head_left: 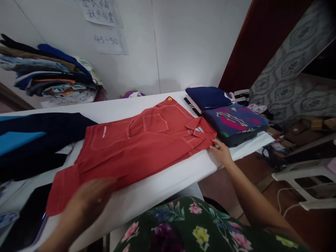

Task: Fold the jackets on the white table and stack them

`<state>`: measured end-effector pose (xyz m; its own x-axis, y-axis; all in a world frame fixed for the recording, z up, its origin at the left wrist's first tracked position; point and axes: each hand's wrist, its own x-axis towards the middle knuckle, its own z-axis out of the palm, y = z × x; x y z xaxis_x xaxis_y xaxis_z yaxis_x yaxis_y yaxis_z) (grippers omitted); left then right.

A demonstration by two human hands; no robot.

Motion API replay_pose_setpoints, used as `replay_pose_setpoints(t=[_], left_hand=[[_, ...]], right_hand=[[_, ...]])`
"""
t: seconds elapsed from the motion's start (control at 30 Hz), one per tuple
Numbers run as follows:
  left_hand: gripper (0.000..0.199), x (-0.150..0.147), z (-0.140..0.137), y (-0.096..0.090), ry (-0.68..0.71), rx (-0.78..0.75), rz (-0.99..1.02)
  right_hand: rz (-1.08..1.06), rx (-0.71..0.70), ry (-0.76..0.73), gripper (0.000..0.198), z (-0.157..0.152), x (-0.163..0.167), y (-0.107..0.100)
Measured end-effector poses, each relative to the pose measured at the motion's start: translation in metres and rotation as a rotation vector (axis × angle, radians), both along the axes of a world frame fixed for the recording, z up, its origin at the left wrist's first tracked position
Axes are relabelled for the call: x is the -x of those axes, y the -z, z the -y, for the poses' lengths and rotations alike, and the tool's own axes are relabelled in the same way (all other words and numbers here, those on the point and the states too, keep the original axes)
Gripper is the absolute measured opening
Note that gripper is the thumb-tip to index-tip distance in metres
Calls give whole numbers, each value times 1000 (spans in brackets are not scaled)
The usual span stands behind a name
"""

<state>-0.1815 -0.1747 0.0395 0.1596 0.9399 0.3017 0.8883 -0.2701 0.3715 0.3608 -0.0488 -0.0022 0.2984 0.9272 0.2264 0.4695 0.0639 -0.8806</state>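
A red collared shirt [154,143] with white contrast stitching and patch pockets lies spread over the white-covered table [168,187]. Its collar points right and its hem left. My right hand [222,151] pinches the shirt's edge at the shoulder, just below the collar. Over the near sleeve, toward the cuff end at the left, is my left hand [91,196]. It is smeared by motion, and I cannot tell whether it grips the cloth.
Folded clothes [233,119] are stacked right of the collar. A dark navy and light-blue garment [52,134] lies at the left, near a dark flat device [28,217]. A tall clothes pile [60,77] stands back left. A white stool [307,178] is at the right.
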Motion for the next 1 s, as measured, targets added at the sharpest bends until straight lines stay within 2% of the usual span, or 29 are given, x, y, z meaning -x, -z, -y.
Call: replay_pose_setpoints(t=[0.03, 0.1, 0.2, 0.4, 0.53, 0.67, 0.77, 0.87, 0.93, 1.0], left_hand=[[28, -17, -2, 9, 73, 23, -23], [31, -38, -7, 21, 127, 31, -74], [34, -40, -15, 27, 90, 7, -97], [37, -22, -22, 23, 118, 36, -119], [40, -28, -21, 15, 123, 48, -90], [31, -30, -18, 11, 84, 75, -51], [22, -28, -18, 9, 73, 104, 23], [22, -30, -29, 4, 41, 42, 74], [27, -35, -44, 0, 20, -36, 58], [34, -40, -59, -2, 22, -91, 13]], right_hand=[[-43, 12, -34, 36, -5, -1, 1], [-156, 41, -97, 31, -17, -6, 1], [-293, 67, -123, 31, -36, -16, -4], [-227, 33, -131, 28, -57, -20, -3], [-199, 13, -149, 27, -54, -20, 6], [-211, 42, -127, 24, -48, -23, 7], [-73, -23, -99, 19, -40, -21, -3], [185, -219, -125, 27, -25, 4, -24], [315, -321, -211, 36, -14, 35, -40], [458, -364, -361, 42, -7, 69, -50]])
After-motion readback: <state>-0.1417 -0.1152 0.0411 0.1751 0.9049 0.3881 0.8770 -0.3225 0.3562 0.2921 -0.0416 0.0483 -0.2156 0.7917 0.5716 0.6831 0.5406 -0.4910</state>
